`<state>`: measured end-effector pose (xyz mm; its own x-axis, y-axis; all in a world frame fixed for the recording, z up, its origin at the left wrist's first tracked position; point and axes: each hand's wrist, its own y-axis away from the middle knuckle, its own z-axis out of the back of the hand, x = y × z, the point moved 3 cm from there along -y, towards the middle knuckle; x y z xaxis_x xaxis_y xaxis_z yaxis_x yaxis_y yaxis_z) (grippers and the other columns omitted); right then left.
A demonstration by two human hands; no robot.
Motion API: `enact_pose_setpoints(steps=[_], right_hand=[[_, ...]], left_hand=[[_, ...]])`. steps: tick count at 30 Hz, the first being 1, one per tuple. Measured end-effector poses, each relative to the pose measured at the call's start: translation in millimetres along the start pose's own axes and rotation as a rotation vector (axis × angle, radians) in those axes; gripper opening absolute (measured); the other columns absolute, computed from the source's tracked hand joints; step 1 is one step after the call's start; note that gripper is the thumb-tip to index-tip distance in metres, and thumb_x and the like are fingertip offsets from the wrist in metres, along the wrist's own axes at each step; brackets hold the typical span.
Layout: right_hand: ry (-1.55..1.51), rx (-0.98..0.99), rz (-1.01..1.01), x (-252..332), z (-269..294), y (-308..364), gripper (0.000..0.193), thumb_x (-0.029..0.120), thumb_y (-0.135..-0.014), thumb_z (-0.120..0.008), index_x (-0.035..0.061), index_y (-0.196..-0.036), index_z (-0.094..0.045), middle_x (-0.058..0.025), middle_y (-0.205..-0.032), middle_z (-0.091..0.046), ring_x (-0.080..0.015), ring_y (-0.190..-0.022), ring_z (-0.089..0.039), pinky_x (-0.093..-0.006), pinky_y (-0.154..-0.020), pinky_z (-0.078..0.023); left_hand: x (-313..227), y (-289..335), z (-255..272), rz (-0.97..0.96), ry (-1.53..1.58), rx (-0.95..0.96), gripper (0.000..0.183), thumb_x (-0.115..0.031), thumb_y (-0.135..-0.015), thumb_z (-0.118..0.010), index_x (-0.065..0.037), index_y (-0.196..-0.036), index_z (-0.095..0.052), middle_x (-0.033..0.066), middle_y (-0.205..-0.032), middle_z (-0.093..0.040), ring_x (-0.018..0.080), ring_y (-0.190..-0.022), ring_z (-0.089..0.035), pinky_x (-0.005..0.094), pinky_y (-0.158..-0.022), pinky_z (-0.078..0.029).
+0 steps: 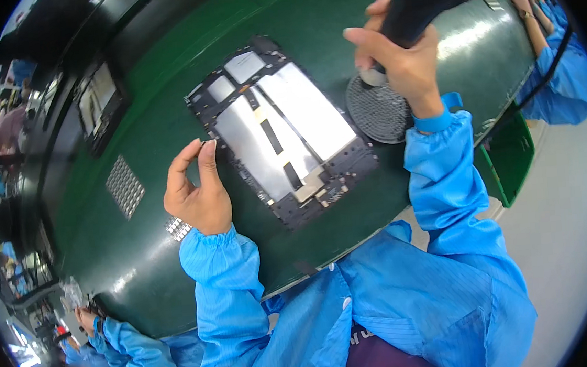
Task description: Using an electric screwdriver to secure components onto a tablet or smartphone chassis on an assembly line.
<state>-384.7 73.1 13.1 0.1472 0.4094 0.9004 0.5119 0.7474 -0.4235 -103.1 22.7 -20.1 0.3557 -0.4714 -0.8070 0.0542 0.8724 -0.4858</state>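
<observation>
An opened tablet with silver battery packs and dark circuit parts lies tilted on the green table in front of me. To its left, my left hand hovers with thumb and forefinger pinched together. Something tiny and dark may sit at their tips, too small to name. My right hand grips a black handheld power tool, thick-bodied and slanting down to the left. Its pale lower end is over a round grey textured dish right of the tablet, and I cannot tell whether they touch.
The green tabletop curves around. Metal grid plates lie at left, with another opened device on a dark shelf behind. A green bin stands below the right edge. Co-workers in blue sleeves sit at both sides.
</observation>
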Motion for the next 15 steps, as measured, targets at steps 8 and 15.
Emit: enact_pose_setpoints(steps=[8, 15], right_hand=[[-0.130, -0.063, 0.128, 19, 14, 2, 0.035, -0.001, -0.074, -0.071, -0.0044, -0.104, -0.051, -0.0070, -0.060, -0.056, -0.0152, -0.051, -0.055, -0.0279, -0.050, -0.045], [-0.155, -0.008, 0.145, 28, -12, 5, 0.034, -0.003, -0.075, -0.069, -0.0042, -0.105, -0.051, -0.0078, -0.062, -0.056, -0.0162, -0.049, -0.054, -0.0315, -0.050, -0.046]], left_hand=[[17, 6, 18, 0.508, 0.391, 0.192, 0.014, 0.000, -0.081, -0.066, 0.007, -0.092, -0.063, 0.0095, -0.080, -0.066, 0.0119, -0.066, -0.061, 0.0216, -0.061, -0.050], [19, 2, 0, 0.457, 0.351, 0.272, 0.013, -0.004, -0.081, -0.067, 0.005, -0.089, -0.064, 0.0069, -0.079, -0.065, 0.0088, -0.063, -0.058, 0.0198, -0.057, -0.047]])
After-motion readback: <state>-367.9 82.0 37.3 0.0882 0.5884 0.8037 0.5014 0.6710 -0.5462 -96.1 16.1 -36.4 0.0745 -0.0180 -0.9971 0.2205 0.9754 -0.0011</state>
